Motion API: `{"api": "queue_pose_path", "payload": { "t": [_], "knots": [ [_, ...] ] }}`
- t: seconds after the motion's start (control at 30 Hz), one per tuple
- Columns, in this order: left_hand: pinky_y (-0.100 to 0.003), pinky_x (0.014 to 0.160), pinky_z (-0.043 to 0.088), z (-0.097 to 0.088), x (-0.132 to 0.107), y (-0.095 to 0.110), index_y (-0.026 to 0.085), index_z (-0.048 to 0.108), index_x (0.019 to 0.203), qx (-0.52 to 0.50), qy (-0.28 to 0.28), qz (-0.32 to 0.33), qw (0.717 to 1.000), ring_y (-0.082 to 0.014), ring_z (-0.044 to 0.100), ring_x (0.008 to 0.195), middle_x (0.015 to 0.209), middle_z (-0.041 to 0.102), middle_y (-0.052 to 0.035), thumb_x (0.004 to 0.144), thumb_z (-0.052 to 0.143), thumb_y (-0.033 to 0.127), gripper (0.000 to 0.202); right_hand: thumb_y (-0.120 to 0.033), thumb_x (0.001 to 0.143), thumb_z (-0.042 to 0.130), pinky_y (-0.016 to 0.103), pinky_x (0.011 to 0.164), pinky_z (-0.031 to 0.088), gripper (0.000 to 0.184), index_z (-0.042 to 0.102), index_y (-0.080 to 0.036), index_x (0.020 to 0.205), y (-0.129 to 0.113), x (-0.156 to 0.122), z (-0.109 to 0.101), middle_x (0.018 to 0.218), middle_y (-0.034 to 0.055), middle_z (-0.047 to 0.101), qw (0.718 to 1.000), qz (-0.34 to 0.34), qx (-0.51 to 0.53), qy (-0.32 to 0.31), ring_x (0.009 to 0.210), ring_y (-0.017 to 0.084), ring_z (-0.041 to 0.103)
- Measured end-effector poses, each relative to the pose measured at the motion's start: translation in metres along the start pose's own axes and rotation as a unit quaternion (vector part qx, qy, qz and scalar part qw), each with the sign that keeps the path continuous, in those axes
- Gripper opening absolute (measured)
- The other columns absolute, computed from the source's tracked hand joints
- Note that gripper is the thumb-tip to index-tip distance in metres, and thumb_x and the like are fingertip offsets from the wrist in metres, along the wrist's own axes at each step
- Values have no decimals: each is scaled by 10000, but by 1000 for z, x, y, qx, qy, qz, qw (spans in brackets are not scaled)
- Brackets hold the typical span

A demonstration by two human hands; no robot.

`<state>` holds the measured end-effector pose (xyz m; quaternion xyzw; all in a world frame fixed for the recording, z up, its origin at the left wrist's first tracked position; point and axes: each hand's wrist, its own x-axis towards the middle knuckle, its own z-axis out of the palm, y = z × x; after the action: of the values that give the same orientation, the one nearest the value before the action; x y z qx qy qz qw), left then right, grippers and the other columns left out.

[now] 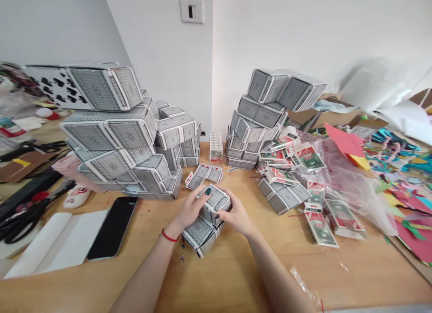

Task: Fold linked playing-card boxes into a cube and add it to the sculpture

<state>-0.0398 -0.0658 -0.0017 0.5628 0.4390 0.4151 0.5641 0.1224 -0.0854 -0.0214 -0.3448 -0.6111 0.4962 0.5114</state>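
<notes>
Both of my hands are closed round a small block folded from grey-backed playing cards (218,199), in the middle of the wooden table. My left hand (189,208) grips its left side, thumb on top. On its right side is my right hand (238,212), with the thumb across the near face; some fingers are hidden behind. Under and in front of this block sits another card block (198,234); whether the two are joined I cannot tell. Just beyond my hands lie folded loose cards (204,175), some showing red hearts.
Tall stacks of card blocks stand at left (128,135) and right (254,108). A phone (113,227), white paper (72,234) and black scissors (25,220) lie left. Card boxes (320,225), plastic wrap (357,182) and coloured paper (416,238) crowd the right.
</notes>
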Motion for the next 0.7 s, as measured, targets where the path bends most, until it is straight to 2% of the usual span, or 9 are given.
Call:
{"api": "queue_pose_path", "payload": {
  "t": [0.1,0.17,0.2,0.27,0.33,0.43,0.5,0.6,0.7],
  "knots": [
    [-249,715,406,1,-1,4,196,615,974,96,-7,52,994,-166,543,740,847,625,-24,844,478,455,321,-598,627,677,416,936,439,789,434,-214,1272,10,0,1,1201,114,569,999,15,-27,37,1094,259,559],
    [-275,861,389,3,-5,7,199,532,1172,117,-20,94,988,-208,553,950,1102,600,-74,860,437,472,424,-608,655,649,424,950,421,794,403,-207,1294,14,0,1,1188,123,550,994,9,-71,80,1101,260,540],
    [-291,938,354,5,-7,9,201,461,1260,122,-32,116,985,-230,509,1080,1238,533,-95,861,428,479,487,-618,677,622,429,961,409,786,391,-206,1304,15,0,1,1190,127,535,991,-2,-94,98,1111,262,525],
    [-319,1032,279,9,-11,10,204,341,1353,146,-47,156,976,-254,389,1241,1378,403,-115,847,451,486,589,-638,746,522,439,983,383,744,358,-213,1334,13,-1,0,1209,130,502,984,-29,-136,109,1144,264,485],
    [-340,1058,248,13,-13,9,209,295,1374,184,-45,183,965,-260,343,1278,1390,376,-124,842,469,474,619,-626,829,379,453,1013,341,671,306,-233,1368,8,-3,-1,1254,121,462,980,-51,-168,98,1205,261,419],
    [-379,1034,287,15,-13,6,211,311,1358,224,-38,201,953,-269,392,1231,1322,427,-135,860,421,483,578,-555,901,238,482,1041,280,574,241,-258,1392,1,-5,-2,1283,99,425,977,-61,-195,68,1257,255,334],
    [-409,993,335,14,-12,3,208,320,1348,246,-37,206,946,-275,436,1174,1273,453,-139,863,373,519,578,-522,915,230,479,1015,301,506,301,-263,1344,0,-6,-2,1213,91,442,977,-63,-194,60,1195,251,368],
    [-429,944,380,14,-11,0,207,323,1338,279,-33,206,937,-267,480,1100,1213,477,-135,871,310,547,577,-497,920,261,434,929,376,372,435,-260,1148,2,-7,-1,1030,62,432,980,-64,-171,74,1027,224,435],
    [-429,926,398,15,-11,-2,208,358,1310,292,-30,203,934,-257,499,1068,1169,495,-130,879,300,538,545,-510,913,280,411,868,402,334,445,-255,1052,5,-7,0,947,39,388,982,-63,-158,85,948,211,443]
  ]
}}
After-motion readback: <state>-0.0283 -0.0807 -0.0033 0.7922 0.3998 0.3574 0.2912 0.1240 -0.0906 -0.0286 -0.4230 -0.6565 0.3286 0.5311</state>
